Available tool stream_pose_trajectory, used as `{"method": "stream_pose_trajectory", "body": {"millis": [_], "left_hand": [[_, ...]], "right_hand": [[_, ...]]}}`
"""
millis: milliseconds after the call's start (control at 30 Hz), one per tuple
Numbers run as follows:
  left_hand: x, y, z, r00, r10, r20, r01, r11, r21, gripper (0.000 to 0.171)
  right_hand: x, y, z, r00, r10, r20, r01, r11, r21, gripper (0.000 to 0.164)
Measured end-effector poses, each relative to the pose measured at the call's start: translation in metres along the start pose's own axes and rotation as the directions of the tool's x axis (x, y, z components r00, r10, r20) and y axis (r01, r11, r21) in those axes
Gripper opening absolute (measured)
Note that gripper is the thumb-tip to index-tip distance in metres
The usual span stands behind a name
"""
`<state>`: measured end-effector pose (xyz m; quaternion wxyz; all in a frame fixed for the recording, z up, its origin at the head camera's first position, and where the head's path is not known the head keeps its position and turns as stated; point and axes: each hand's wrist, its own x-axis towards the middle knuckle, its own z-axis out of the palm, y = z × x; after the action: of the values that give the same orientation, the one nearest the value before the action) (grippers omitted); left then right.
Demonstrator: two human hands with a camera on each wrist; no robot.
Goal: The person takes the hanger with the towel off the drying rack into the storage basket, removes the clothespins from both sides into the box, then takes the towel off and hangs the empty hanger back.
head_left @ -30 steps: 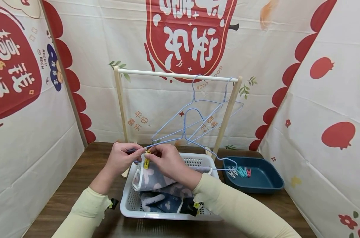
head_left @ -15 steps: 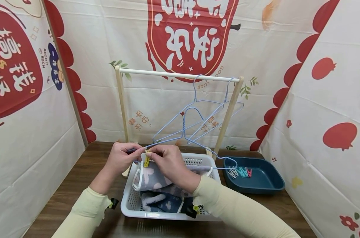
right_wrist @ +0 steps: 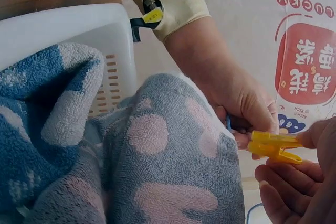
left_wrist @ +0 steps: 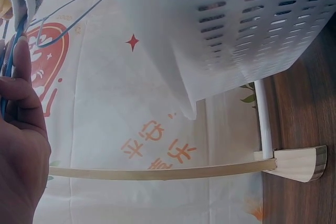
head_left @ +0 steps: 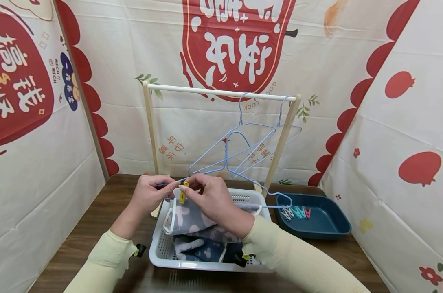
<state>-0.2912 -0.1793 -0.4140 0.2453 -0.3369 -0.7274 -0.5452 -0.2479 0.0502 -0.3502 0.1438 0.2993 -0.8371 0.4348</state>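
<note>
My left hand (head_left: 150, 197) grips the left end of a blue wire hanger (head_left: 243, 176). Over the hanger's bottom bar hangs a grey towel (head_left: 188, 221) with pink patches, its lower part down in the basket. Between thumb and fingers of my right hand (head_left: 213, 201) is a yellow clothespin (right_wrist: 273, 144), held at the towel's upper left edge, close to my left fingertips. Seen from the right wrist, the clothespin overlaps the left fingers beside the towel's white border. A darker blue towel (head_left: 203, 249) lies beneath, in the white basket (head_left: 192, 265).
Behind the basket stands a wooden rack with a white rod (head_left: 207, 91); two more blue hangers (head_left: 210, 152) hang at its right end. To the right, a dark blue tray (head_left: 331, 217) holds several clothespins (head_left: 298, 211). Printed cloth walls enclose the brown table (head_left: 97, 219).
My right hand has drawn the yellow clothespin slightly right and up, a little away from the left fingertips. The left hand keeps its grip on the hanger.
</note>
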Motion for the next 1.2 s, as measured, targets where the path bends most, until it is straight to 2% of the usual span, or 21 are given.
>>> {"method": "stream_pose_trajectory", "body": {"millis": [133, 267, 433, 600, 1000, 1200], "left_hand": [[0.000, -0.001, 0.000, 1.000, 0.009, -0.002, -0.009, 1.000, 0.005, 0.012], [0.000, -0.001, 0.000, 1.000, -0.008, 0.001, 0.008, 1.000, 0.003, 0.010], [-0.001, 0.000, 0.000, 0.999, -0.044, 0.003, 0.044, 0.999, -0.013, 0.013], [-0.001, 0.000, -0.001, 0.999, -0.050, 0.007, 0.050, 0.999, -0.020, 0.013], [-0.002, 0.002, -0.001, 0.998, -0.063, 0.001, 0.063, 0.998, -0.015, 0.013], [-0.001, 0.001, 0.000, 0.998, -0.050, -0.026, 0.049, 0.998, -0.035, 0.017]], "right_hand": [[-0.001, 0.001, -0.001, 0.999, 0.035, 0.042, -0.037, 0.998, 0.045, 0.012], [-0.002, 0.003, 0.000, 0.997, 0.052, 0.060, -0.056, 0.996, 0.067, 0.014], [-0.003, 0.005, -0.001, 0.997, 0.042, 0.064, -0.046, 0.997, 0.069, 0.018], [-0.005, 0.004, -0.007, 0.997, 0.033, 0.070, -0.037, 0.998, 0.059, 0.019], [-0.008, -0.003, -0.055, 0.981, 0.026, 0.192, -0.034, 0.999, 0.041, 0.019], [-0.014, 0.003, -0.082, 0.980, 0.019, 0.199, -0.024, 0.999, 0.021, 0.019]]}}
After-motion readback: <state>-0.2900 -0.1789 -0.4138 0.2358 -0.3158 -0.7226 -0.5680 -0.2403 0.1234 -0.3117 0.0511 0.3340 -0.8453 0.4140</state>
